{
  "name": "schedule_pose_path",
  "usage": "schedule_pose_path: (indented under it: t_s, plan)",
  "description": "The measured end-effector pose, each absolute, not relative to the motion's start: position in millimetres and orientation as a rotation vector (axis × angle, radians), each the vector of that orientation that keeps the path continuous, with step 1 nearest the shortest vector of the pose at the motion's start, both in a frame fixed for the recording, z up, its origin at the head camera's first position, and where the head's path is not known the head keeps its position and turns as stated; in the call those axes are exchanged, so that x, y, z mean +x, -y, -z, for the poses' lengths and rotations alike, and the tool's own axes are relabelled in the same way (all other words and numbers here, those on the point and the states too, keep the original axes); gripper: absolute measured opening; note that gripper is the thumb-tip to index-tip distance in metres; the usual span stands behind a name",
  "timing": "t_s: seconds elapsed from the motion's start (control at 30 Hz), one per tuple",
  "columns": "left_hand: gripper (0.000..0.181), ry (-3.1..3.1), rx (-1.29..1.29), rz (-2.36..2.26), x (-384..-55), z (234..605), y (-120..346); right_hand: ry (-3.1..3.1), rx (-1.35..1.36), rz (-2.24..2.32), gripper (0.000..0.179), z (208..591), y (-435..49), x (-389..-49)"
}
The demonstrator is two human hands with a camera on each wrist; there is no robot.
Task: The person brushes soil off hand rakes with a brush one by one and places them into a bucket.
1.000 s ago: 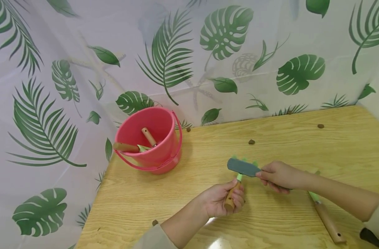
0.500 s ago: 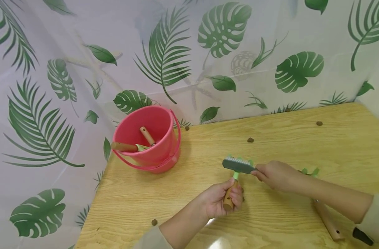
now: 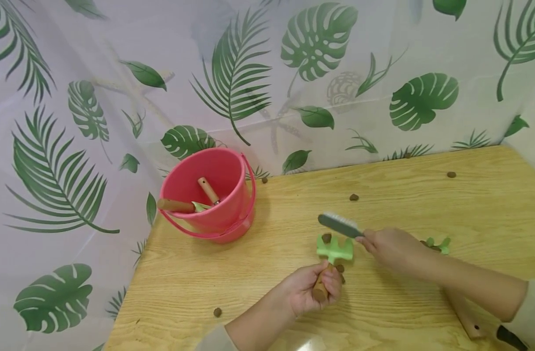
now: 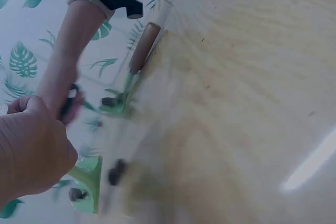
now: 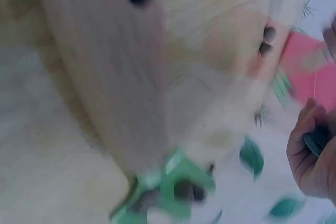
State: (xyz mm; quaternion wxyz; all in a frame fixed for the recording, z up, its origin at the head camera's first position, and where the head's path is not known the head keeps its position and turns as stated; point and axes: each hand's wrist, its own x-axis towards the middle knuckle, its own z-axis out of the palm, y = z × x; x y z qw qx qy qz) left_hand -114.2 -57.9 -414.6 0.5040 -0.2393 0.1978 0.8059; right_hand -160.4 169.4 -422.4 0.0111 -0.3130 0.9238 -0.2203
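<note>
My left hand [image 3: 308, 288] grips the wooden handle of a small hand rake [image 3: 336, 249] with a light-green head, tines pointing away from me. A brown lump [image 3: 326, 238] shows at its left tines. Just beyond the rake head, my right hand [image 3: 392, 249] holds a grey brush [image 3: 339, 224] by its handle, white bristles on the far side. The brush appears apart from the rake. In the right wrist view, the right hand [image 5: 312, 166] curls round the dark handle. The left wrist view shows the left hand [image 4: 34, 153] with the green rake head [image 4: 94, 184] beyond it.
A pink bucket [image 3: 234, 214] with wooden-handled tools stands at the table's back left. Another green-headed tool [image 3: 465, 314] lies partly under the right forearm. Several brown lumps [image 3: 354, 197] are scattered over the wooden table [image 3: 293, 209]. A leaf-patterned sheet [image 3: 258, 58] hangs behind.
The brush has lifted off the rake head, which it covered before, and turned so its bristles show. The rake's green tines are now uncovered. The left hand has barely moved.
</note>
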Motion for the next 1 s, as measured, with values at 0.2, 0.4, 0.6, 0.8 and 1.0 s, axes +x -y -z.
schedule_pose_path:
  t_s: [0.2, 0.4, 0.6, 0.8, 1.0]
  plan:
    - [0.034, -0.476, -0.634, -1.942, -116, 417, 60, -2.730, -0.680, 0.828, 0.033, 404, -182, -176]
    - [0.037, -0.539, -0.557, -1.948, -121, 409, 62, -2.638, -0.603, 0.888, 0.031, 402, -184, -178]
    - [0.039, -0.551, -0.528, -1.932, -126, 404, 65, -2.601, -0.556, 0.944, 0.033, 398, -184, -178]
    - [0.038, -0.596, -0.522, -1.927, -130, 398, 67, -2.488, -0.505, 1.072, 0.034, 394, -186, -178]
    - [0.037, -0.626, -0.505, -1.917, -131, 396, 65, -2.248, -0.453, 1.262, 0.037, 390, -184, -176]
